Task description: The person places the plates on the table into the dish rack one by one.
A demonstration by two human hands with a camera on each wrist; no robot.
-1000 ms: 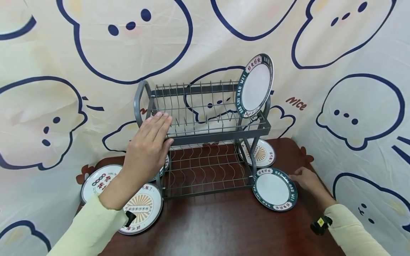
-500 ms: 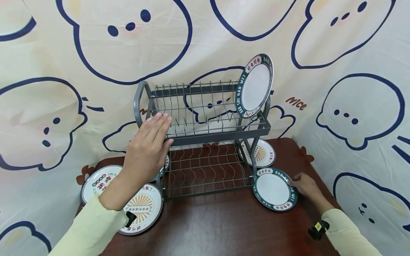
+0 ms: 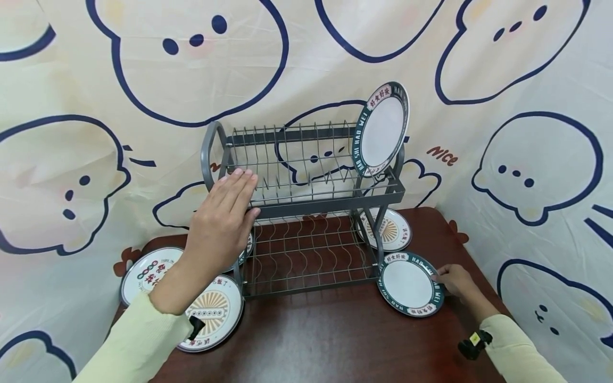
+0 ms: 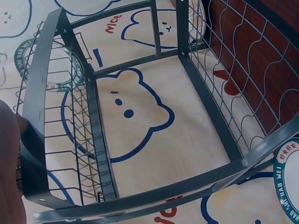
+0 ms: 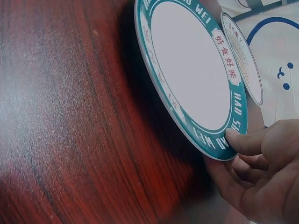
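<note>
Head: left hand [image 3: 217, 229] rests on rack [image 3: 330, 205] at upper left corner, fingers straight, grip loose; right hand [image 3: 457, 280] at rim of green-rimmed plate [image 3: 411, 284], beside rack's lower right end
Left wrist: only edge of left hand, against rack's bar
Right wrist: thumb above rim, fingers beneath, pinching plate, underside hold hidden from head view; table [image 5: 70, 116] close by

Cream cloth walls [image 3: 316, 85], creased in places, carry navy-outlined cartoon animals and reddish "Nice" lettering [image 3: 442, 155]. Below them stands a red-brown wood-grain bench [image 3: 325, 335], its glossy top catching a pale sheen [image 5: 28, 112].
</note>
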